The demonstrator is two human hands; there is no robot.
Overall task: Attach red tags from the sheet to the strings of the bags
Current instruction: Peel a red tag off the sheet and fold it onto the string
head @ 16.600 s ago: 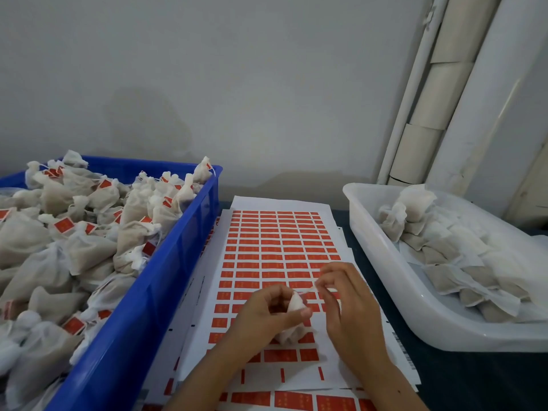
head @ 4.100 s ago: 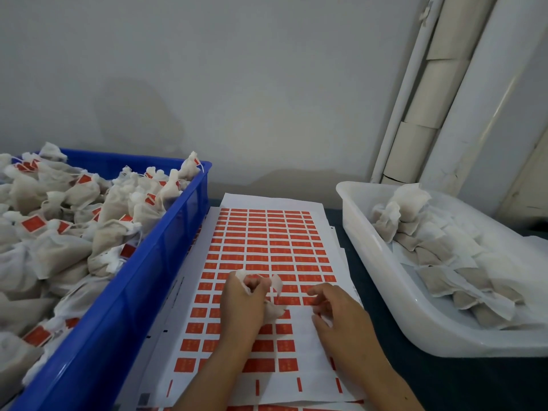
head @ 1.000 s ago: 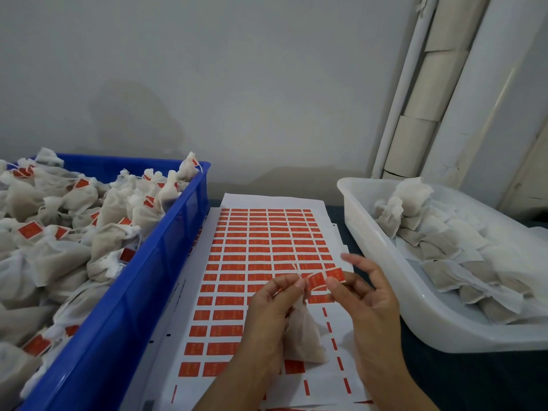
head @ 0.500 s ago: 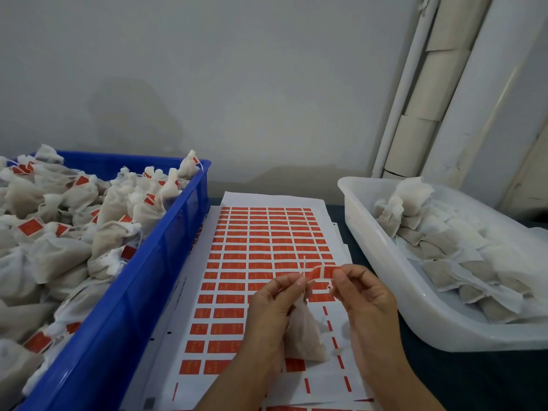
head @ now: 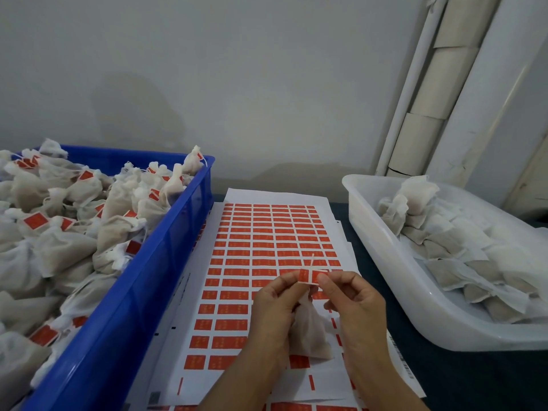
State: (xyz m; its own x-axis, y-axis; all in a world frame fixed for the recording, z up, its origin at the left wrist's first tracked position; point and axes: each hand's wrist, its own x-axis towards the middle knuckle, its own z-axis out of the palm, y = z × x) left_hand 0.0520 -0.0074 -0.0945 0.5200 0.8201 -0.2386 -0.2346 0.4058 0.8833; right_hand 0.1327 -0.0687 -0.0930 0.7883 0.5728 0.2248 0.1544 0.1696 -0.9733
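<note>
The red tag (head: 308,276) is up in the air, just over the sheet (head: 267,250) of red tags. Both hands pinch it. The left hand (head: 275,310) holds its left side between thumb and finger, and the right hand (head: 354,304) holds its right side the same way. A thin string (head: 312,260) pokes up from behind the tag. A small white bag (head: 310,333) hangs down under the tag, between the two hands, and the left hand's other fingers curl around it. The bag's bottom is close to the sheet, but I cannot tell if it touches.

The sheet lies flat on a dark table (head: 462,378), with more sheets under it. The rows nearest the person have gaps. On the left is a blue crate (head: 142,292) piled with bags that have red tags on them. On the right is a white tub (head: 415,315) with bags that show no tags.
</note>
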